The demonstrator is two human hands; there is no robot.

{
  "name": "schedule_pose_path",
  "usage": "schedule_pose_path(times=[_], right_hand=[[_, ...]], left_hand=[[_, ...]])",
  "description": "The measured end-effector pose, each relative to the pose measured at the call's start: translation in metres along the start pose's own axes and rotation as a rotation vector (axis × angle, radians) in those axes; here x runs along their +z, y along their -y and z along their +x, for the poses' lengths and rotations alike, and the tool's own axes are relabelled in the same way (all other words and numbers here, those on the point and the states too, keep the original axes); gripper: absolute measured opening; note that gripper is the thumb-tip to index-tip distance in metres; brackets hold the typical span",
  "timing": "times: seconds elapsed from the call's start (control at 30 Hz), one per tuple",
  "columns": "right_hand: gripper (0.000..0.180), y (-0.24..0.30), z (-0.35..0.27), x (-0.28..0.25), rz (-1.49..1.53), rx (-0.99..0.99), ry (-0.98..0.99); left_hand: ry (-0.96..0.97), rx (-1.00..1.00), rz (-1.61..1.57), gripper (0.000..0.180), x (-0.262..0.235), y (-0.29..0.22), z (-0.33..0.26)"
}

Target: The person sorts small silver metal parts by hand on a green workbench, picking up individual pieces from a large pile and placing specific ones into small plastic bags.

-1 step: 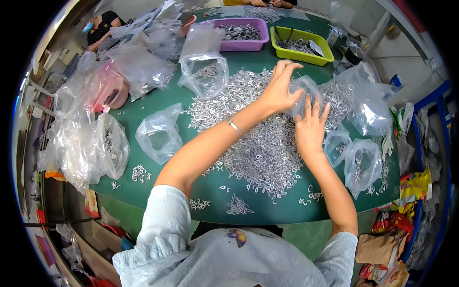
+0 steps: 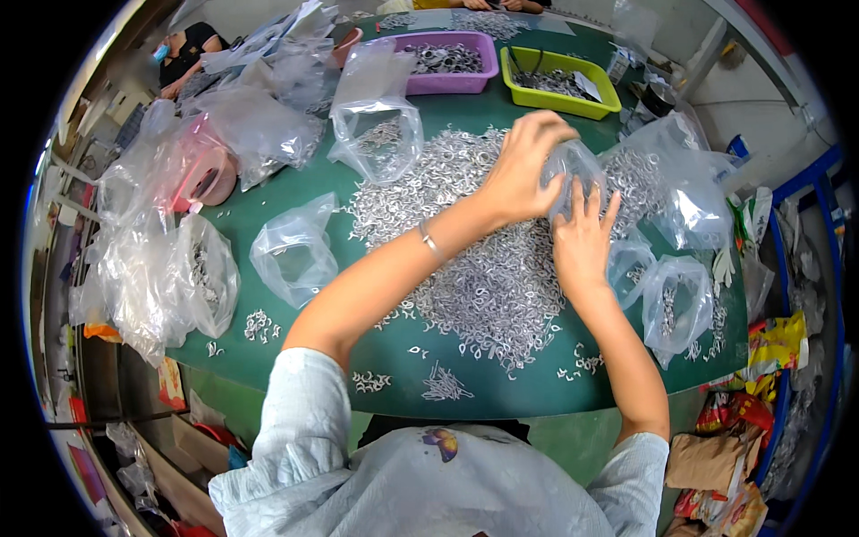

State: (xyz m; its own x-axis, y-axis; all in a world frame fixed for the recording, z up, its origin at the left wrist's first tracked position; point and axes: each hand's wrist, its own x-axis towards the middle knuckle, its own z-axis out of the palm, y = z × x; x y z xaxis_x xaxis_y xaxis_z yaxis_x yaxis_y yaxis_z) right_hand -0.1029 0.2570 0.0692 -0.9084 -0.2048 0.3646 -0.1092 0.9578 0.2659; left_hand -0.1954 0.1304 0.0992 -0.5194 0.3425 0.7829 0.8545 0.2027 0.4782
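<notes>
A clear plastic bag point(image 2: 575, 164) stands by the right side of a big heap of small silvery hook-shaped metal pieces point(image 2: 483, 277). My left hand point(image 2: 523, 170), a band on its wrist, arches at the bag's left side, thumb and bent fingers apart; the fingertips are slightly blurred. On the near side of the bag lies my right hand point(image 2: 582, 237), its fingers spread and touching the plastic. Whether either hand pinches the film cannot be made out. A fuller clear bag point(image 2: 637, 183) of similar pieces lies just right of it.
Smaller open bags point(image 2: 678, 309) stand at the right. Another open bag point(image 2: 295, 251) is on the left, near bulky plastic bags point(image 2: 143, 268) and a pink basket point(image 2: 210, 179). A purple tray point(image 2: 452, 80) and a green tray point(image 2: 573, 103) hold parts at the back. Other people sit beyond.
The bag between my hands looks wider and rounder. My left fingers have bent and shifted slightly right; my right hand has barely moved.
</notes>
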Motion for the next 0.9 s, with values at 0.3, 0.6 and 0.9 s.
schedule_pose_path(times=[0.3,0.6,0.9], right_hand=[[0.02,-0.035,-0.06,-0.027,-0.029,-0.089,-0.013],[0.024,-0.071,-0.062,-0.002,0.014,-0.066,0.006],[0.033,-0.077,-0.062,0.003,0.149,-0.136,-0.049]], left_hand=[[0.699,0.49,0.412,0.01,-0.007,-0.013,-0.027],[0.668,0.375,0.486,0.016,0.042,-0.015,-0.021],[0.759,0.352,0.387,0.025,0.031,-0.004,-0.026]])
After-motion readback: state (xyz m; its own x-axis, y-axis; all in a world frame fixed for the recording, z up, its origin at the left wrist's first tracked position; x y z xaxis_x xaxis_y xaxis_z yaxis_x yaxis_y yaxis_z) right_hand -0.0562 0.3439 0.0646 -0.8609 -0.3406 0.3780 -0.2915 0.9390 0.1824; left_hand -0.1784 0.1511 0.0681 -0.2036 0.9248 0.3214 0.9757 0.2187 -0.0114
